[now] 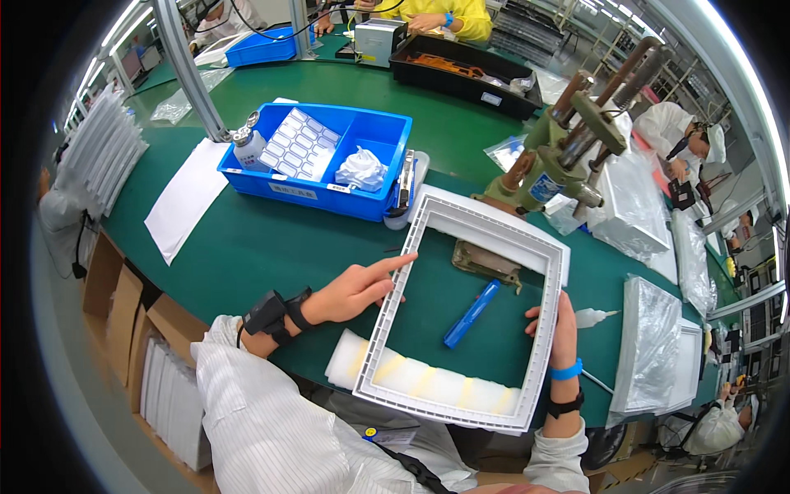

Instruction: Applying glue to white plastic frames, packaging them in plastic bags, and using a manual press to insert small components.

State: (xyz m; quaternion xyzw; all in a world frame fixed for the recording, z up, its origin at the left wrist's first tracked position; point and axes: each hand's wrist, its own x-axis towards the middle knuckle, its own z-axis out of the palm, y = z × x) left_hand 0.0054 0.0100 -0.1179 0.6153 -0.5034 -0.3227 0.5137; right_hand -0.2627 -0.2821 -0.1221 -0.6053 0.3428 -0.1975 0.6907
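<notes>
A white rectangular plastic frame (397, 306) with a ribbed rim is held over the green table, tilted, its lower end nearest me. My left hand (354, 292) is at its left side, index finger stretched onto the rim, other fingers partly closed, a fingertip showing inside the opening. On the right side, my right hand (563, 333) wraps the rim, fingertips curling inside. Through the opening I see a blue marker pen (471, 314), the press's greenish metal base (485, 262) and a white foam strip (444, 384) with yellow bands.
A blue divided bin (309, 194) holds a label sheet, bottles and crumpled white material. Behind the frame stands a green hand press (543, 169). A small dropper bottle (591, 318) and wrapped white panels (646, 350) lie right. White paper (188, 200) lies left; co-workers sit beyond.
</notes>
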